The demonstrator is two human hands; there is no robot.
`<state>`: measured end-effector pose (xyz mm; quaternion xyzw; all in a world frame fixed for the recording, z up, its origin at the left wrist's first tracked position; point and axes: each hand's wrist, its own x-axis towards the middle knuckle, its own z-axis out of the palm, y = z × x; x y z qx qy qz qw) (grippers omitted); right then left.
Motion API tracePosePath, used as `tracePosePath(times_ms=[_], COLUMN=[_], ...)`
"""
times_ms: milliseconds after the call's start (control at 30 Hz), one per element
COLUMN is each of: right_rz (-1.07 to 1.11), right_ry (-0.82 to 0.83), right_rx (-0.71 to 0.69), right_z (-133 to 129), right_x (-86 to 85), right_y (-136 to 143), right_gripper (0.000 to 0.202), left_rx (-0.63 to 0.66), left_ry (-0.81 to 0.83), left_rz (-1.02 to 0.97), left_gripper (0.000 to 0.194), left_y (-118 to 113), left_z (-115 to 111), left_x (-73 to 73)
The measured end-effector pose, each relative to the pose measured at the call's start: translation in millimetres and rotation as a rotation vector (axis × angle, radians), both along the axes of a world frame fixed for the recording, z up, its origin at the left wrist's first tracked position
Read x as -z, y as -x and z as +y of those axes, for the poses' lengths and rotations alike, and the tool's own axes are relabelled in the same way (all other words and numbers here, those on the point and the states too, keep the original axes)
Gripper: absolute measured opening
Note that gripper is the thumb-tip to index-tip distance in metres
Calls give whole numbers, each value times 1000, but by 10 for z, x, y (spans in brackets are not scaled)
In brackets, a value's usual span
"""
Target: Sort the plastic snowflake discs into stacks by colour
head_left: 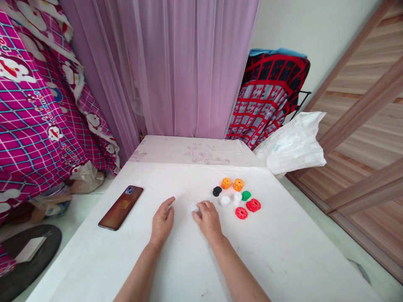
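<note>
My right hand (208,219) has its thumb and fingers closed at the right edge of a whitish notched plastic disc (191,206), low over the table or touching it. Part of that disc is hidden by the fingertips. To its left, my left hand (163,222) holds nothing, with thumb and fingers apart. Right of the hands lie small stacks of similar discs: orange discs (226,183), a black stack (217,191), white discs (224,201), a green stack (246,195) and red discs (241,213).
A phone (121,208) lies on the left of the white-covered table (189,268). A white plastic bag (294,144) stands by the far right corner. Purple curtains (189,67) hang behind, and pink patterned fabric (40,109) hangs at left.
</note>
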<state>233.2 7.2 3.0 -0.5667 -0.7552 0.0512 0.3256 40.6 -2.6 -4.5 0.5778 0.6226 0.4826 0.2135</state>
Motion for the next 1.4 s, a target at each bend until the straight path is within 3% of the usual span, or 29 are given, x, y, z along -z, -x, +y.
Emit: tracePosePath(times_ms=[200, 400, 500, 633, 833, 967, 1067, 1200, 1400], right_rz=[53, 56, -50, -136, -175, -149, -86, -41, -63], right_ry=[-25, -194, -150, -97, -57, -121, -135, 13, 140], right_rx=[24, 237, 329, 344, 334, 317, 162, -59, -65], right_z=[-24, -60, 19, 126, 176, 102, 9, -25, 102], right_x=[-30, -287, -413, -455, -411, -478, -507, -401, -212], right_y=[-14, -596, -876, -975, -960, -892, -657, -236, 26], right_gripper=[11, 20, 20, 17, 17, 23, 19, 22, 29], left_rx=[4, 13, 11, 22, 23, 29, 23, 6, 21], left_ry=[-2, -3, -1, -3, -2, -2, 1, -2, 1], left_rz=[7, 21, 32, 42, 53, 50, 39, 23, 37], left_gripper=[36, 36, 36, 37, 36, 36, 36, 35, 36], left_y=[4, 12, 17, 23, 26, 25, 20, 13, 15], left_z=[-6, 0, 7, 9, 2, -3, -2, 8, 11], left_x=[7, 1, -3, -11, -29, -26, -21, -18, -14])
